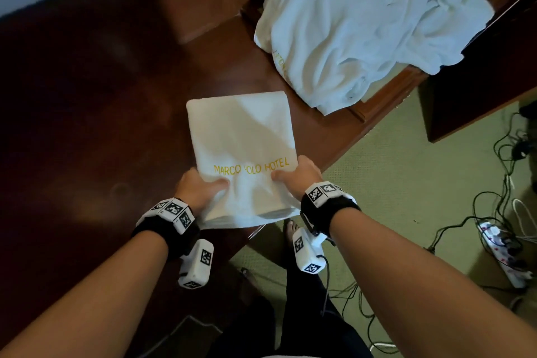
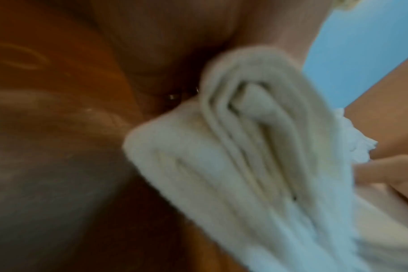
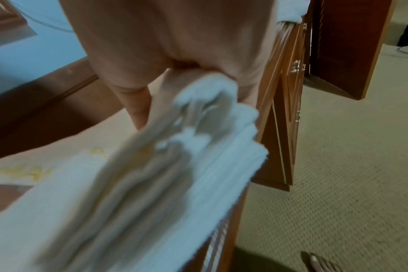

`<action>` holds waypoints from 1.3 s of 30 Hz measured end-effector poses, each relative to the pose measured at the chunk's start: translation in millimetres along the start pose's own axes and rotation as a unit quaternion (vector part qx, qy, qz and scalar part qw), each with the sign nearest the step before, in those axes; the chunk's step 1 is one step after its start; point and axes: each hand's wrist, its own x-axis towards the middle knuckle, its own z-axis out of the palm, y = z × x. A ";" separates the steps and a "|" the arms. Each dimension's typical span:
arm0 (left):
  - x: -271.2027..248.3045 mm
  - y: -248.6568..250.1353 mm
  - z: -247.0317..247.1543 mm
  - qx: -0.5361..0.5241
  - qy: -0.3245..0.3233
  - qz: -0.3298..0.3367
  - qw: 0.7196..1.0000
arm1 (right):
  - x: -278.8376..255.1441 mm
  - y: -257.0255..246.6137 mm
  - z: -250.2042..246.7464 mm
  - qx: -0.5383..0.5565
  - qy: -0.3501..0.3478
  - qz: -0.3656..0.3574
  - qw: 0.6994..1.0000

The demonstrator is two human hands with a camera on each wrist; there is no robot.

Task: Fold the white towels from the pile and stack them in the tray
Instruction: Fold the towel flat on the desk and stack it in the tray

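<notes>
Folded towel (image 1: 241, 136) between left hand (image 1: 197, 189) and right hand (image 1: 302, 176)

The folded towel (image 1: 244, 154) lies on the table (image 1: 101, 96), near the table's edge at 6 o'clock. The left hand (image 1: 197, 189) holds the towel's near corner at 7 o'clock, and the right hand (image 1: 299, 177) holds the near corner at 5 o'clock. Each thumb lies on top of the towel. The pile of towels (image 1: 372, 23) sits at 1 o'clock from the folded towel, well apart from it, and hangs over the table's edge. The floor (image 1: 406, 183) lies at 4 o'clock, below the table. Cables (image 1: 494, 212) and a power strip (image 1: 502, 253) lie on the floor at 4 o'clock.
</notes>
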 end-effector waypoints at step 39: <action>17.8 612.4 223.0 -0.036 0.020 0.422 0.906 | 124.9 -28.8 -582.7 0.029 0.335 -0.131 0.933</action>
